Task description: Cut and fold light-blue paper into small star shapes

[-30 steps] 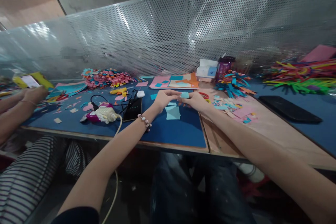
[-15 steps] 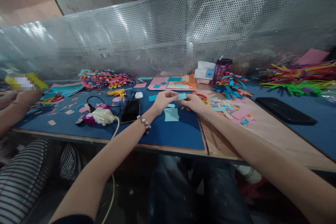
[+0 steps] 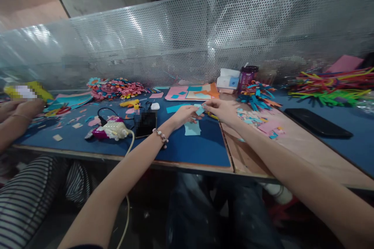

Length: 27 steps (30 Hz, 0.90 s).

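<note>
My left hand and my right hand meet over the blue mat, both pinching one small light-blue paper piece. The fingers of both hands are closed on its edges. Just below them a larger light-blue paper square lies flat on the mat. A bead bracelet sits on my left wrist.
A phone, a glue gun with its cable, and paper scraps lie to the left. Coloured sheets, a tissue box and a purple cup stand behind. Another phone lies right. Another person's arm is far left.
Both hands have dropped slightly toward the mat with the small blue piece; my right hand shifted a little to the right and the piece now tilts between the fingertips.
</note>
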Each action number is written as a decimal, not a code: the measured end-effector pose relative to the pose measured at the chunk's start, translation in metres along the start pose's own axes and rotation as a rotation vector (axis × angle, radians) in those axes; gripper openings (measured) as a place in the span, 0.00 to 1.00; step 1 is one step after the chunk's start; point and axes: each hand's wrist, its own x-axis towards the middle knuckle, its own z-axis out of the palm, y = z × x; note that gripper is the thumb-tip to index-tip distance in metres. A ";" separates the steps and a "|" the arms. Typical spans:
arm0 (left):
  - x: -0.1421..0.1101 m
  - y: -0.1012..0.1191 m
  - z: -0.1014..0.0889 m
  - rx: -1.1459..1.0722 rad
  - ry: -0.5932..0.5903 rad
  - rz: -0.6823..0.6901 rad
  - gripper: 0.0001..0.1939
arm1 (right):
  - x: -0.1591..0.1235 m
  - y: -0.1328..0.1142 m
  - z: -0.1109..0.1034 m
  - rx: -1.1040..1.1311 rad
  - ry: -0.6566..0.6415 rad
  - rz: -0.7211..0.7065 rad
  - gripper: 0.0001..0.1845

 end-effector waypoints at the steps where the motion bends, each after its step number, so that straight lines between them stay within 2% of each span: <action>1: 0.000 -0.001 0.000 -0.005 -0.009 0.006 0.15 | -0.001 -0.002 0.000 0.000 -0.010 -0.003 0.16; 6: 0.001 -0.001 -0.001 0.001 -0.006 0.036 0.13 | -0.002 -0.008 0.005 0.054 -0.033 0.032 0.17; 12: 0.001 -0.001 -0.002 0.034 0.005 0.046 0.13 | 0.001 0.002 0.007 0.095 -0.039 0.051 0.15; 15: 0.002 -0.003 -0.002 0.078 0.045 0.045 0.14 | 0.002 0.008 0.007 0.082 -0.045 0.056 0.18; 21: 0.005 -0.004 -0.003 0.161 0.114 0.147 0.11 | 0.002 0.007 0.009 0.073 0.001 0.108 0.22; 27: 0.005 -0.002 -0.002 0.175 0.166 0.269 0.11 | 0.002 0.009 0.009 0.094 -0.003 0.155 0.13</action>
